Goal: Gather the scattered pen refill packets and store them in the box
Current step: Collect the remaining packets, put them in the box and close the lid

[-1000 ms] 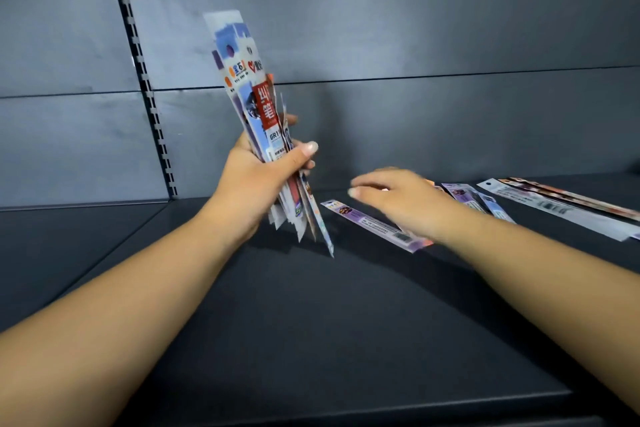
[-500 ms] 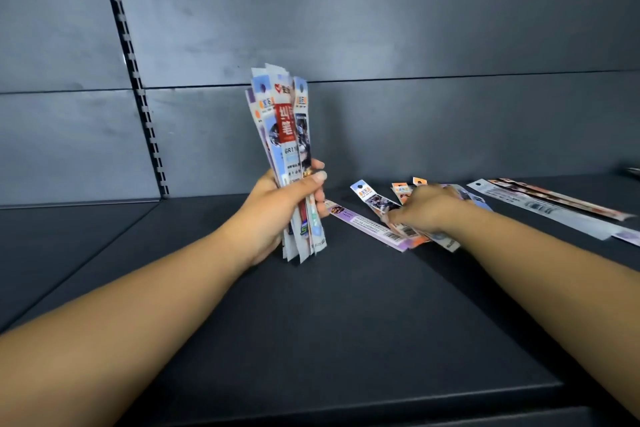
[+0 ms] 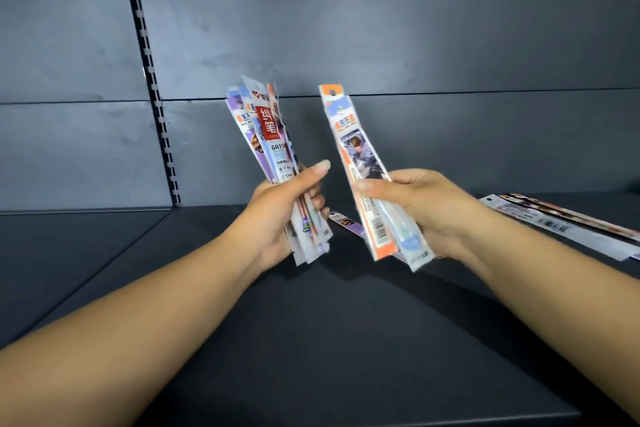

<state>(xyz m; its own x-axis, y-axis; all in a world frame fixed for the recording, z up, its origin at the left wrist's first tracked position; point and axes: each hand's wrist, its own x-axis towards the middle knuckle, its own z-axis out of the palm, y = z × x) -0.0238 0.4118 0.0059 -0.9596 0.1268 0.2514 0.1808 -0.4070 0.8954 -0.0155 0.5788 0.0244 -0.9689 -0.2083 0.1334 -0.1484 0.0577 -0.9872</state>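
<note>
My left hand [image 3: 277, 215] grips an upright bundle of pen refill packets [image 3: 263, 135], the front one red and white. My right hand [image 3: 426, 204] holds a few more packets upright, an orange-edged packet [image 3: 356, 156] in front with paler ones behind it. The two hands are level and a short gap apart above the dark shelf. One purple packet [image 3: 346, 222] lies flat on the shelf between and behind the hands. Two long packets [image 3: 554, 222] lie flat at the far right. No box is in view.
The dark shelf board [image 3: 311, 340] stretches from the back panel to a front edge near the bottom of the view. A slotted upright rail [image 3: 152, 87] runs down the grey back wall at the left. A seam splits the shelf at left.
My right hand has lifted a few packets off the shelf and raised them upright beside the bundle. My left hand's bundle has stayed upright. One purple packet stays on the shelf.
</note>
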